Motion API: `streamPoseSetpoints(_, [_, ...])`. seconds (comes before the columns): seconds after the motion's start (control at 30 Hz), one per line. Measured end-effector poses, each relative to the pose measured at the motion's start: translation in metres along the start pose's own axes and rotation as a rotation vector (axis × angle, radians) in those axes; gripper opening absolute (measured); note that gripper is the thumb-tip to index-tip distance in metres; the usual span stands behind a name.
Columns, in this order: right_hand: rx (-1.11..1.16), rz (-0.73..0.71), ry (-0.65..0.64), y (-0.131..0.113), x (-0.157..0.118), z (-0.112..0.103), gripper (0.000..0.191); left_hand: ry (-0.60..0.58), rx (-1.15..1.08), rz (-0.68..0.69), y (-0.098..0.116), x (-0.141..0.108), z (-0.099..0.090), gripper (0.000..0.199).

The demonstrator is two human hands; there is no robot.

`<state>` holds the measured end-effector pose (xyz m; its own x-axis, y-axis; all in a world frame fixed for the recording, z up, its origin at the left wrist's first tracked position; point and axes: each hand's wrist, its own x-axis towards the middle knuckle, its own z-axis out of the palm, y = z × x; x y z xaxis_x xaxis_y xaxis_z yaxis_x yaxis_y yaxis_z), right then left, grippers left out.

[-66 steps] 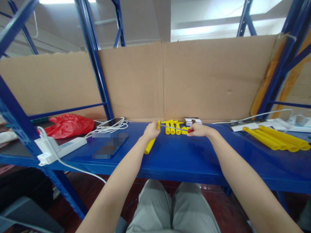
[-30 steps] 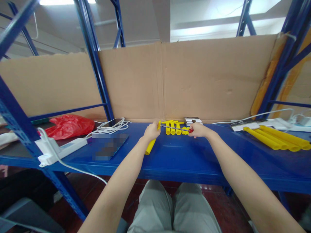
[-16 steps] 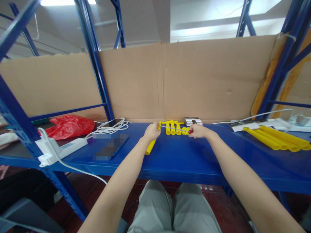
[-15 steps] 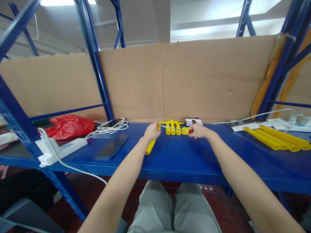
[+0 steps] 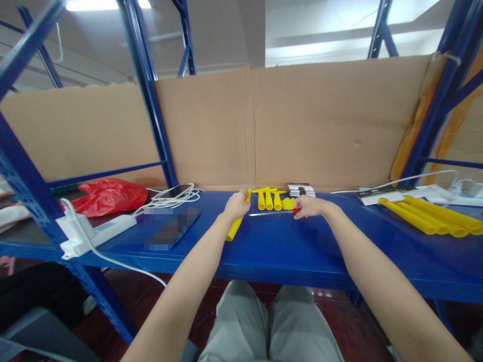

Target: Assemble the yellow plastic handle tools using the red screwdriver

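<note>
Partly covered from view

The left grip (image 5: pixel 237 205) is closed around a yellow tube (image 5: pixel 234 229), hiding its middle; the near end pokes out. The right grip (image 5: pixel 305 207) clasps a screwdriver (image 5: pixel 270 213), covering most of its red handle; the shaft points left, tip near the tube.

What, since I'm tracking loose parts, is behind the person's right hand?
Behind the right hand, a small white-and-dark stack shows. Small yellow pieces lie beside the fingers. Anything the hand covers can't be seen.
</note>
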<state>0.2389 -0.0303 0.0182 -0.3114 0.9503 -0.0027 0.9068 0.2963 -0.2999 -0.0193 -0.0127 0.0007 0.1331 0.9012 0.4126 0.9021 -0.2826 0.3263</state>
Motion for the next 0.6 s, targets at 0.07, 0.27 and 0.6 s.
streamPoseSetpoints(0.07, [0.040, -0.048, -0.022, -0.005, 0.001, 0.004, 0.010, 0.012, 0.010, 0.011, 0.002, -0.001, -0.001, 0.021])
streamPoseSetpoints(0.27, [0.095, -0.163, 0.038, -0.016, 0.008, 0.018, 0.013, 0.092, 0.026, 0.084, 0.014, -0.006, -0.005, 0.021])
streamPoseSetpoints(0.6, [0.394, -0.340, 0.275, -0.037, 0.019, 0.031, 0.017, 0.023, 0.060, 0.256, 0.039, -0.018, -0.007, 0.023])
